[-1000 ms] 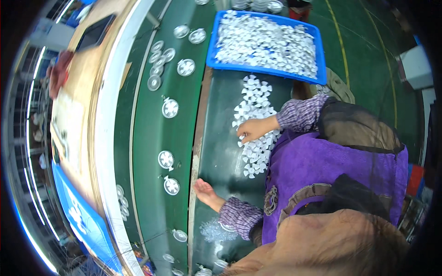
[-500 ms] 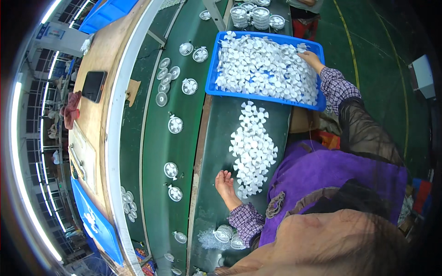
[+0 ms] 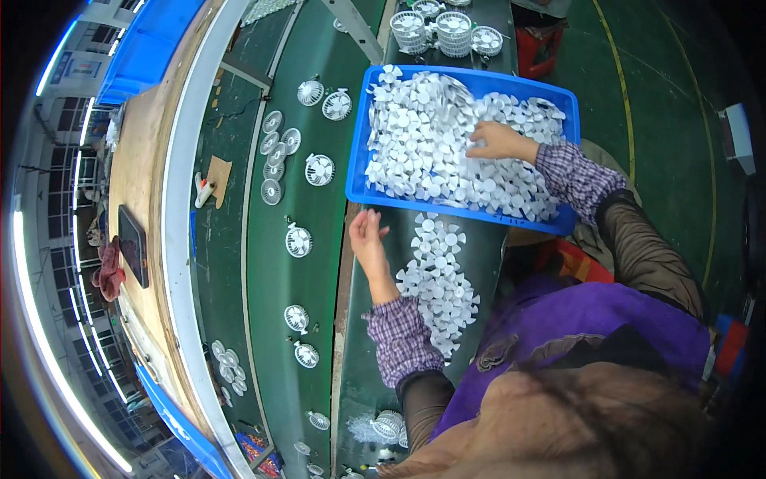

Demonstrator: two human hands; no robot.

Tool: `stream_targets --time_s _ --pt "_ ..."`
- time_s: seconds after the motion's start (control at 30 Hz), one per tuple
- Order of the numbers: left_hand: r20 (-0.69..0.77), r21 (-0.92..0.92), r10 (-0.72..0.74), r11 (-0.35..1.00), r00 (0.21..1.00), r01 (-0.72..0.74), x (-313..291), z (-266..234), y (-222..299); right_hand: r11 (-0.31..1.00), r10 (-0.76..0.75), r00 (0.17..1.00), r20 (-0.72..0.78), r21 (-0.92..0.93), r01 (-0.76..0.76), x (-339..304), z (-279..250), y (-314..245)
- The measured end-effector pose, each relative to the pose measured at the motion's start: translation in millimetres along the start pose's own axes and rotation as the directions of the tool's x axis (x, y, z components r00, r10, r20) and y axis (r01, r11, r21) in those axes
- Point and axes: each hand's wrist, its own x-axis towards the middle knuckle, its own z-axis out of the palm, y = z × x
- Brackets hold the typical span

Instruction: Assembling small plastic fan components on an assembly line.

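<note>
R hand (image 3: 501,141) on white fan blades (image 3: 411,128) heaped in blue tray (image 3: 359,152) — I can't tell if it grips any. L hand (image 3: 367,235) nr tray's lower-L corner, fingers loosely parted, nothing held. Loose blade pile (image 3: 439,279) just below tray — fan housings (image 3: 298,239) on belt, L.

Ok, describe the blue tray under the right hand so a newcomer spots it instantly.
Find the green belt dotted with round white fan housings, then the dark work surface along its right side. Across that surface's upper part sits a rectangular blue tray, with the right hand over it. Unlike the blue bin at upper left, it is visibly heaped with white fan blades.
</note>
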Motion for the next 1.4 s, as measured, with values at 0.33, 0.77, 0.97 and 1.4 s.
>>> stream_targets --time_s 0.33,0.77,0.97,1.4 --pt "0.278 0.818 0.164 0.477 0.946 -0.323 74.5 88.7 -0.9 0.991 -0.133 0.970 -0.204 -0.012 0.133 182.6 -28.0 -44.8" --pt "0.478 0.763 0.011 0.490 0.878 -0.422 109.4 80.6 -21.9 0.912 -0.405 0.893 0.195 0.021 0.409 97.8 -36.7 -44.7" --pt "0.176 0.788 0.008 0.598 0.984 -0.146 111.5 79.0 -8.7 0.961 -0.168 0.980 -0.107 0.203 0.187 33.3 -70.6 8.7" --pt "0.262 0.565 0.017 0.808 0.965 -0.168 142.1 135.1 -57.3 0.910 -0.070 0.989 0.134 0.414 0.009 70.9 16.7 21.8"
